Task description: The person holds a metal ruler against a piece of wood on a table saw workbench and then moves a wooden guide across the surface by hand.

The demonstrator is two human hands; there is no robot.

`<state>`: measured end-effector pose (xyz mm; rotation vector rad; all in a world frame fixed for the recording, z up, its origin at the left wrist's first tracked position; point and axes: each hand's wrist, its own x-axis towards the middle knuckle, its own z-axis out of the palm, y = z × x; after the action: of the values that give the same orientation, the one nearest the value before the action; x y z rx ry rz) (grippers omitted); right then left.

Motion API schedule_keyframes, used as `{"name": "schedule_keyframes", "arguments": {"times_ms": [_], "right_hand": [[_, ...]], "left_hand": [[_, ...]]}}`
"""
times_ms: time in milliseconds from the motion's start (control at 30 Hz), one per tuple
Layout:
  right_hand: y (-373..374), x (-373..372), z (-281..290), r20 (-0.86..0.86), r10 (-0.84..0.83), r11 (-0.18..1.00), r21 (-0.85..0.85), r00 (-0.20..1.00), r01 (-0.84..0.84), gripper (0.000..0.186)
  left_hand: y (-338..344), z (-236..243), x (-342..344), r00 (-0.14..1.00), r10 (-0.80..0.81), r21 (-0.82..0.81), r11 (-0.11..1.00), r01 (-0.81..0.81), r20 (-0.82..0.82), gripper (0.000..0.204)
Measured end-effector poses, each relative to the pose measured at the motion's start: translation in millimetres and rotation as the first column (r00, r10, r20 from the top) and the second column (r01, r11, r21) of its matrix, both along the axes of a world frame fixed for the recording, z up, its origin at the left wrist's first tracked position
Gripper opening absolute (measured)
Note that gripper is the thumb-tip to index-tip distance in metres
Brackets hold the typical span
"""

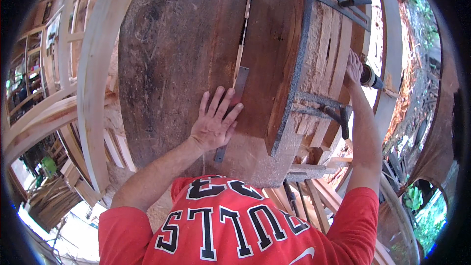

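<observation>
My left hand (216,120) lies flat on a worn wooden saw table (167,68), fingers spread. Under its fingers is a narrow metal ruler (241,81), slanting beside the long slot (244,32) in the tabletop. The saw blade cannot be made out in the slot. Stretched out to the right, my right hand (353,70) is at the edge of a long plank beyond the fence. Right beside it is a dark round object with a grey end (371,77), perhaps a power tool. My right fingers are small and partly hidden, so their grip is unclear.
A dark-edged wooden fence (289,68) runs along the slot's right side. Two slotted metal brackets with T-shaped handles (338,115) stick out past it, amid sawdust. Long pale timbers (95,68) stand at the left, and more frames lean behind them. Greenery shows far right.
</observation>
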<state>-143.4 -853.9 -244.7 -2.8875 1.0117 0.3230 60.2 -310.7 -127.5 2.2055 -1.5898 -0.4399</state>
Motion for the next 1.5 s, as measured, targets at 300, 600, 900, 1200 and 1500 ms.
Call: {"name": "schedule_keyframes", "arguments": {"times_ms": [300,600,900,1200,1500], "right_hand": [[-5,13,4,-0.113,0.021,1.0,-0.002,0.993,-0.021,0.092],[-31,14,-16,-0.058,0.027,0.996,-0.088,0.998,-0.032,0.094],[-39,56,-11,-0.39,-0.113,0.993,-0.083,0.914,0.088,0.088],[-37,66,-4,-0.133,-0.153,0.972,-0.197,0.979,0.125,0.075],[-50,-16,-12,-0.089,0.122,0.98,-0.15,0.989,-0.134,0.054]], "left_hand": [[2,1,0,1.0,-0.002,-0.002,1.0,0.002,0.011,0.07],[-1,1,1,1.0,-0.005,-0.011,1.0,0.005,0.015,0.068],[1,4,2,0.999,0.005,0.011,1.0,-0.005,0.033,0.067],[3,3,1,1.0,-0.006,0.054,0.999,0.004,0.029,0.068],[-1,-3,0,0.999,-0.026,0.032,0.999,0.026,0.022,0.072]]}}
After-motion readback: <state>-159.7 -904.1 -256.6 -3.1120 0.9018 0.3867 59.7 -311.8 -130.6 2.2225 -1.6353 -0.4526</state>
